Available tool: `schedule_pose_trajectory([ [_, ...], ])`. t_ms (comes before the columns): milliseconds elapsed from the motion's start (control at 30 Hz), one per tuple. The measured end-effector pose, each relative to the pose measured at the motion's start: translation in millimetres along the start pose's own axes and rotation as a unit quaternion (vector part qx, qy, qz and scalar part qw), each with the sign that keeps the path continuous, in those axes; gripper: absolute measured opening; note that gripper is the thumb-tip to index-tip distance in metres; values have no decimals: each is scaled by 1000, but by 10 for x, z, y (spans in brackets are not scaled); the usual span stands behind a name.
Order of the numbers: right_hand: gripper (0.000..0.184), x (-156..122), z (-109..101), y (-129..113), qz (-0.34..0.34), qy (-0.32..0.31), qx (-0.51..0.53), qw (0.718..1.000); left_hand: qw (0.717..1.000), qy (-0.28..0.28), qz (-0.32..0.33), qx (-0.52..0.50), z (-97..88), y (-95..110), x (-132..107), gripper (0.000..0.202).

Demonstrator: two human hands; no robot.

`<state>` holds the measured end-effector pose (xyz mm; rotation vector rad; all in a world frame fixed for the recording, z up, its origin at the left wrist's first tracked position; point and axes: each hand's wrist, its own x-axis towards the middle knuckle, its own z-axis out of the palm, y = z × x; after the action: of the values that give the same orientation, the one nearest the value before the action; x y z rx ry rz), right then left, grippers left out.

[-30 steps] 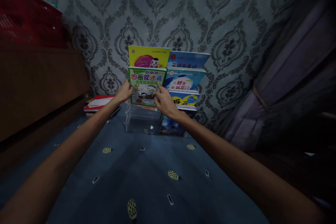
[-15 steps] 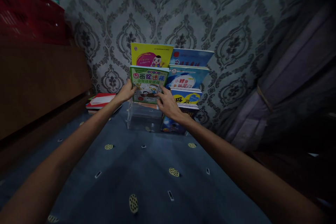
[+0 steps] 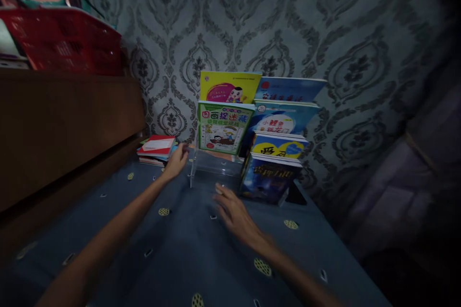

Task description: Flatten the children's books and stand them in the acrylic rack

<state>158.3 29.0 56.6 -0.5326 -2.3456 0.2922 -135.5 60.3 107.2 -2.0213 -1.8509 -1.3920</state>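
Observation:
A green picture book (image 3: 224,130) leans upright in a clear stepped rack (image 3: 216,168), in front of a yellow book (image 3: 228,87). Beside them, on the rack's right side, rise several more: a blue book (image 3: 288,88), a light blue book (image 3: 281,117), a yellow-and-blue book (image 3: 277,146) and a dark blue book (image 3: 268,180). My left hand (image 3: 176,160) is just left of the rack, holding nothing, its fingers partly apart. Low before the rack, my right hand (image 3: 233,211) hovers over the cloth, empty, fingers spread and slightly blurred.
A stack of books (image 3: 156,148) with a red one on top lies left of the rack. A wooden cabinet (image 3: 72,129) carrying a red basket (image 3: 75,41) borders the left. Patterned wallpaper backs the table; a tied curtain (image 3: 406,172) hangs at right.
Both hands have let go of the green book, which now stands in the rack. My right hand has dropped down toward me; my left has moved off the book's left edge. The view has shifted left.

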Motion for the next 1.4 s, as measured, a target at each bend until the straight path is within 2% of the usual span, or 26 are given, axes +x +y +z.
schedule_pose_trajectory([
  [133, 27, -376, 384, -50, 41, -2, 39, 998, 995, -5, -22, 100, 34, -343, -537, 24],
  [200, 27, -491, 520, -56, 25, 1, 44, 999, 987, -6, -39, 157, 8, -508, -689, 25],
  [267, 29, -560, 604, -46, -7, 14, 48, 999, 975, 0, -62, 213, -44, -660, -731, 29],
  [433, 31, -597, 653, 11, -36, 51, 57, 996, 941, 10, -108, 321, -191, -960, -488, 43],
  [633, 36, -592, 631, 19, -55, 44, 37, 997, 917, -66, -107, 379, -198, -1158, -118, 61],
  [833, 40, -609, 606, 9, -36, 21, 48, 998, 899, -143, -127, 394, -189, -1267, 36, 59],
  [1400, 38, -599, 611, 1, -36, 18, 52, 998, 882, -194, -75, 423, -454, -1083, -77, 37],
])
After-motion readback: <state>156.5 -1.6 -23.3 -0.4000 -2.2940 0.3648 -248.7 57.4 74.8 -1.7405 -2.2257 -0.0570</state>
